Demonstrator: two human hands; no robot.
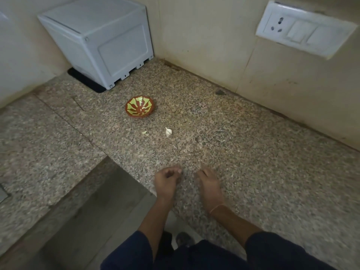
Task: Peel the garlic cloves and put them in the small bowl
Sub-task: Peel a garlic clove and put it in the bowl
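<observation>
White garlic clove (168, 131) on speckled granite worktop (243, 152), well beyond both hands; left hand (165, 182) loosely curled, right hand (209, 187) relaxed, fingers (178, 171) holding nothing visible.

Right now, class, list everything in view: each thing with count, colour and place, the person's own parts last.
granite counter: one, speckled brown-grey, L-shaped along the walls.
small bowl: one, brown with yellow-green stripes, mid-counter.
garlic clove: one, white, on the counter nearer than the bowl.
peel scrap: one, pale, left of the clove.
plastic box: one, grey, back left corner.
mat: one, black, under the box.
socket-and-switch plate: one, white, right wall.
left hand: one, fingers curled, over the counter's near edge.
right hand: one, blurred, beside it, thread at the wrist.
</observation>
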